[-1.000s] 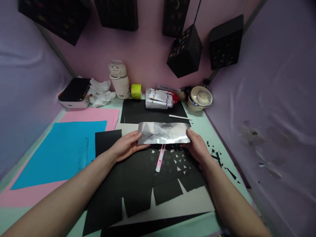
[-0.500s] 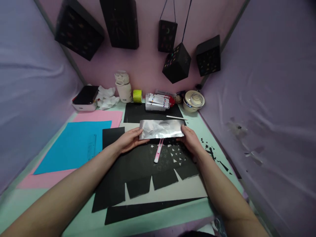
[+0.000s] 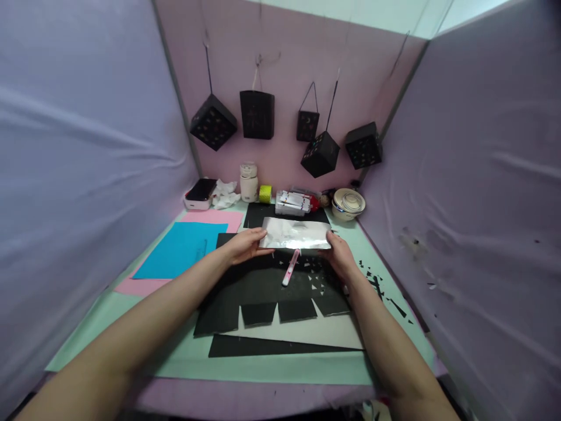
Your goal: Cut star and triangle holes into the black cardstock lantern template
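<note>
A shiny silver packet (image 3: 295,234) is held level above the table between both hands. My left hand (image 3: 248,244) grips its left end, thumb on top and fingers underneath. At the right end, my right hand (image 3: 340,252) pinches it the same way. Just below the packet, a pink and white cutter (image 3: 291,269) lies on black card (image 3: 258,286) with flaps along its front edge. Small triangular cut-outs show in the card near my right hand.
Blue sheet (image 3: 179,251) on pink paper (image 3: 236,220) at left. Along the back: white bottle (image 3: 249,186), yellow tape roll (image 3: 265,194), box of pens (image 3: 293,203), bowl (image 3: 346,204). Black scraps (image 3: 376,285) lie right. Black boxes (image 3: 257,115) hang on the wall.
The view has tilted up and drawn back, showing more of the wall and the table's front edge. Both hands still hold the silver packet.
</note>
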`<action>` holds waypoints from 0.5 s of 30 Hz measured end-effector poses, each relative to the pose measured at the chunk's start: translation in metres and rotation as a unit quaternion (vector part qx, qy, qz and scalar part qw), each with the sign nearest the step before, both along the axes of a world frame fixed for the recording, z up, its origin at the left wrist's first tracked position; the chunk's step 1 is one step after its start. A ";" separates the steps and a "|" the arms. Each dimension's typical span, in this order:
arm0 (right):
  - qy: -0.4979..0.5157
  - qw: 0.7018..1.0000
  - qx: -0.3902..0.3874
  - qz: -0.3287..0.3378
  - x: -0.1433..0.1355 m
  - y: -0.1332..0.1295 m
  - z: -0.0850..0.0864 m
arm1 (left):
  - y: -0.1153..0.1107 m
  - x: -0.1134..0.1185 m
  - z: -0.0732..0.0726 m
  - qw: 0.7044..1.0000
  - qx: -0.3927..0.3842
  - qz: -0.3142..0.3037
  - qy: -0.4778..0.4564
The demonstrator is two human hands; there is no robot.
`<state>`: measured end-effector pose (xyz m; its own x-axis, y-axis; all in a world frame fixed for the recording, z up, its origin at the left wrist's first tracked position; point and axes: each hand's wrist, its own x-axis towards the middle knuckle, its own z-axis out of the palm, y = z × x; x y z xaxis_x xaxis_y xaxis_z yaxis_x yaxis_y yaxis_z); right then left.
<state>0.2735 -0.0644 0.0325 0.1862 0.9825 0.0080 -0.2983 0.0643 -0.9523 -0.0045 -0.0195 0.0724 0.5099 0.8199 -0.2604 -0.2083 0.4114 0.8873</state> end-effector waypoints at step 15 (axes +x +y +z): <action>-0.045 0.999 0.025 -0.019 -0.035 -0.050 -0.025 | -0.074 -0.016 -0.044 0.984 0.089 0.154 0.002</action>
